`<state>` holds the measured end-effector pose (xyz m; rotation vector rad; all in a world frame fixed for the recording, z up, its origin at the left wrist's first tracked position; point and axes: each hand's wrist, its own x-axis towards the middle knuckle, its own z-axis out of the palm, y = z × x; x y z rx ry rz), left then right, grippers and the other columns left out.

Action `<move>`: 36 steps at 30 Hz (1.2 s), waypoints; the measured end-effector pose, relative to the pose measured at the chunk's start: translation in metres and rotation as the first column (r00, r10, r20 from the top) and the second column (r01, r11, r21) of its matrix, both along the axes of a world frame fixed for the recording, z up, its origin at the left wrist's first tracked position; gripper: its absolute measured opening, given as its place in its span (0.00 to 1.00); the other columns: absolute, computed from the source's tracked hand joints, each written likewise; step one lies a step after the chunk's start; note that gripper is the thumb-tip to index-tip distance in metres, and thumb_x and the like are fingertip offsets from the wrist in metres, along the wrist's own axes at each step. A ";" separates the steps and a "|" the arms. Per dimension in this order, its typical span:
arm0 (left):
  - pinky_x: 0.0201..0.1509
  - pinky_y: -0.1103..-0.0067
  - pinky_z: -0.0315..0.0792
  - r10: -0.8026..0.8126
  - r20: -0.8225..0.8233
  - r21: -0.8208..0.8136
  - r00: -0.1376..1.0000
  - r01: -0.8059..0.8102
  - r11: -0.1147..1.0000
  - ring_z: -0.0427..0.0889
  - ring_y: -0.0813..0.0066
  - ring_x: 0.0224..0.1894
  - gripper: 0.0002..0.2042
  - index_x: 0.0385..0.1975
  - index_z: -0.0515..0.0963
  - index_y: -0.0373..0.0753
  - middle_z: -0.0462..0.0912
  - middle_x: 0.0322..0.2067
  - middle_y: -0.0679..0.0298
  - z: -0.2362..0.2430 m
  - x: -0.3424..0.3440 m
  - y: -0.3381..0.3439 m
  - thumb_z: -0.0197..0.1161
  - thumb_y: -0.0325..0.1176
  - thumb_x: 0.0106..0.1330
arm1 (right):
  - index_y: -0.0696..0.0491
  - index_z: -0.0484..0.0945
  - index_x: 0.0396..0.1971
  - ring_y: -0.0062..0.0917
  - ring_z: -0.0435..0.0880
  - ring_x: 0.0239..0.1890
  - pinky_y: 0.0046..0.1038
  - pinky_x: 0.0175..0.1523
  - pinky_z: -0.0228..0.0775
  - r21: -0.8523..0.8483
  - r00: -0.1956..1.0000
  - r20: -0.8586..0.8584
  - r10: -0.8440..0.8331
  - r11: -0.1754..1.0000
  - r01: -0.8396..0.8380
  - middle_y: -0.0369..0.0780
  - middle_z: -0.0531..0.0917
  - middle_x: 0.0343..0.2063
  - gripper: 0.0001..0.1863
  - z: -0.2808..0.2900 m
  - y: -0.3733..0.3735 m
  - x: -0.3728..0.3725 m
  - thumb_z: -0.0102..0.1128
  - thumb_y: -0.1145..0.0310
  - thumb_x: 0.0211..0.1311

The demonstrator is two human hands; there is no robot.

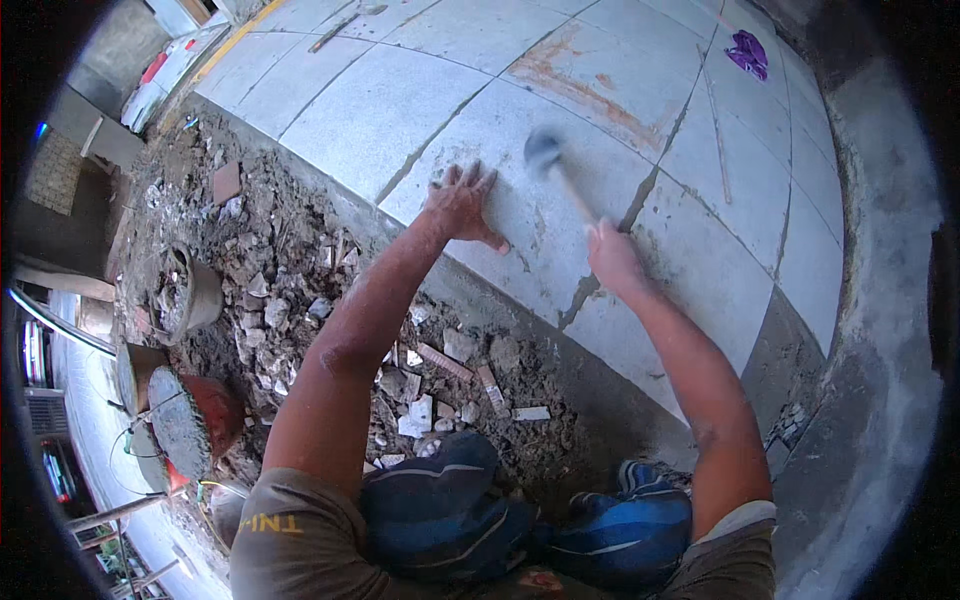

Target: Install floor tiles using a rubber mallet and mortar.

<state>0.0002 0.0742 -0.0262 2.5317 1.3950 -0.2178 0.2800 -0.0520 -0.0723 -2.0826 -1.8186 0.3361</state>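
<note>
My left hand [463, 207] rests on a pale floor tile [400, 110] with its fingers spread and nothing in it. My right hand [612, 255] is closed around the wooden handle of a mallet [543, 152]. The mallet's dark head is blurred and lies over the same run of tiles, to the right of and a little beyond my left hand. Whether the head touches the tile I cannot tell. Dark, uneven joints run between the tiles near both hands.
Rubble and soil [290, 260] lie left of the tile edge, with a bucket [192, 295] among them. Further left are mortar-crusted containers [185, 420]. A purple plastic scrap [747, 55] and a thin stick [716, 125] lie on the tiles. A grey wall [885, 300] borders the right.
</note>
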 end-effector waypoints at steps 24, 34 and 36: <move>0.76 0.39 0.46 0.050 0.003 -0.025 0.999 -0.050 0.998 0.43 0.40 0.79 0.73 0.79 0.48 0.50 0.45 0.79 0.55 0.000 -0.016 -0.008 0.78 0.75 0.27 | 0.56 0.71 0.43 0.61 0.82 0.40 0.58 0.44 0.72 0.130 0.990 -0.142 -0.016 0.991 0.034 0.60 0.83 0.33 0.17 0.036 0.094 -0.071 0.48 0.55 0.76; 0.77 0.40 0.45 0.039 0.064 0.023 0.997 -0.040 0.999 0.43 0.41 0.79 0.71 0.79 0.49 0.51 0.46 0.79 0.55 -0.006 -0.021 -0.009 0.76 0.76 0.30 | 0.57 0.70 0.41 0.62 0.82 0.39 0.58 0.42 0.71 0.248 0.974 -0.222 -0.050 0.963 0.106 0.61 0.83 0.32 0.19 0.033 0.070 -0.057 0.46 0.54 0.77; 0.77 0.40 0.45 0.013 0.069 0.028 0.998 -0.015 0.999 0.44 0.42 0.79 0.71 0.79 0.50 0.51 0.47 0.79 0.55 -0.006 -0.008 -0.003 0.76 0.76 0.30 | 0.58 0.70 0.41 0.63 0.82 0.38 0.57 0.41 0.72 0.040 0.995 0.094 0.019 0.999 -0.023 0.61 0.82 0.31 0.18 0.002 0.069 -0.022 0.47 0.56 0.77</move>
